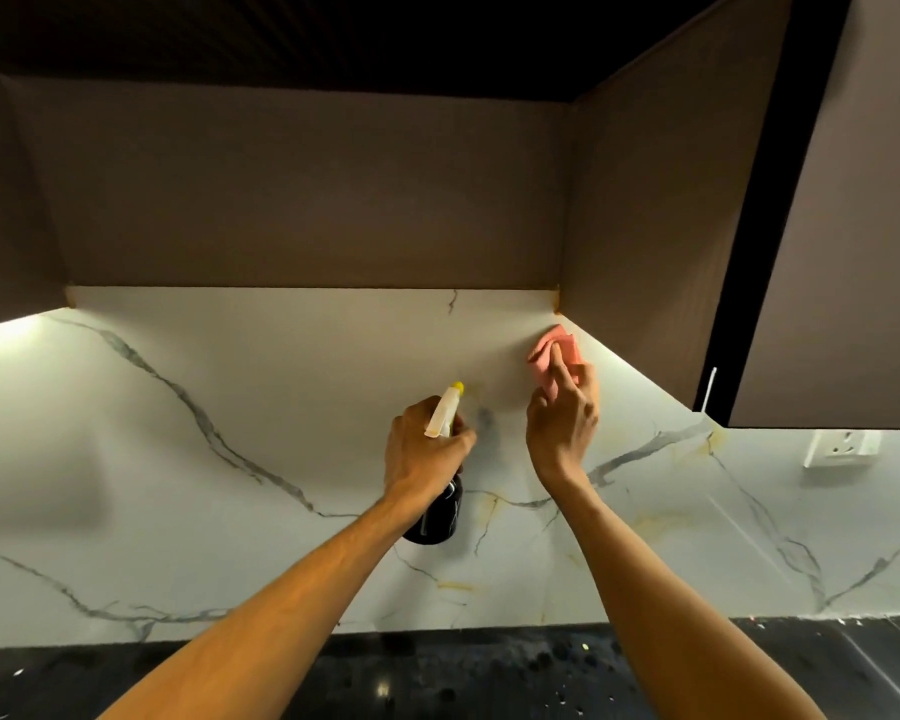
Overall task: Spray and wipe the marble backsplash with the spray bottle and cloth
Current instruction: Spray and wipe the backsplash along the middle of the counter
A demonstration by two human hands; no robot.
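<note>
We hold the bottle (434,519) in our left hand (421,450). The fingers are curled tight round its neck, and its yellow tip is close to the wall, near the middle of the backsplash (261,418). Our right hand (562,426) is up near the top right corner of the backsplash, just under the cupboard (307,189). Its fingers are bunched on the pink cloth (545,356) and push it flat on the marble.

We think the wiping is going on in that corner.

What could go wrong? The two hands are near each other, so a squirt now could hit our right hand and not the wall. Too much spray could run down the marble and drip onto the dark counter (437,678). There is a socket (840,446) at the right edge (water and plugs are not friends), so a squirt that way would be bad. The cloth is only a small bunch, and it could slip out if our fingers let go a bit. The strip right under the cupboard is dim, so we could miss dirt there.
</note>
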